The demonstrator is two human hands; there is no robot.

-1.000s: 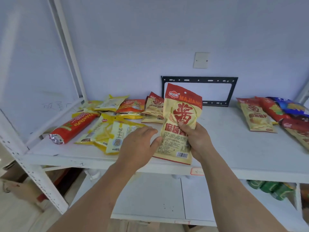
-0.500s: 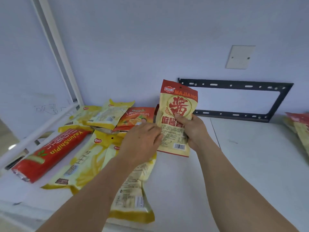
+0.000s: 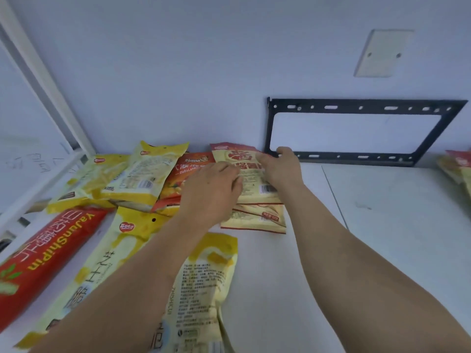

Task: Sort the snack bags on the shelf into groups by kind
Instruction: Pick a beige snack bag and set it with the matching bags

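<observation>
A: Now, laying the red-and-cream bag (image 3: 251,179) flat on the shelf (image 3: 382,225), just left of the black bracket's (image 3: 356,104) lower corner. Landing it squarely over a matching bag (image 3: 257,220) underneath, by the look of it: like onto like.

B: Makes sense for a sort by kind. Pressing down with the right hand (image 3: 280,169), fingers (image 3: 262,157) laid fairly flat across the printed top, thumb lifted toward the bracket. Looks like smoothing it down to stop it sliding off the slick pack below.

A: And steadying with the left hand (image 3: 211,192) at the bag's edge farther from the bracket. Fingers bent onto the film; cannot tell whether pinching or merely pushing.

B: Probably squaring up the edges, then. Further left of the bracket: an orange bag (image 3: 183,174) half tucked under, yellow bags (image 3: 142,171) heaped beside it, a long red pack (image 3: 43,250) farthest out.

A: Not sorted yet over there, judging by the overlap. Off past the bracket's right end, more bags (image 3: 456,169), red and cream at a guess, cut by the edge of view.

B: Worth merging those two lots, perhaps. Next up, likely letting go cleanly without dragging the top bag askew.
</observation>
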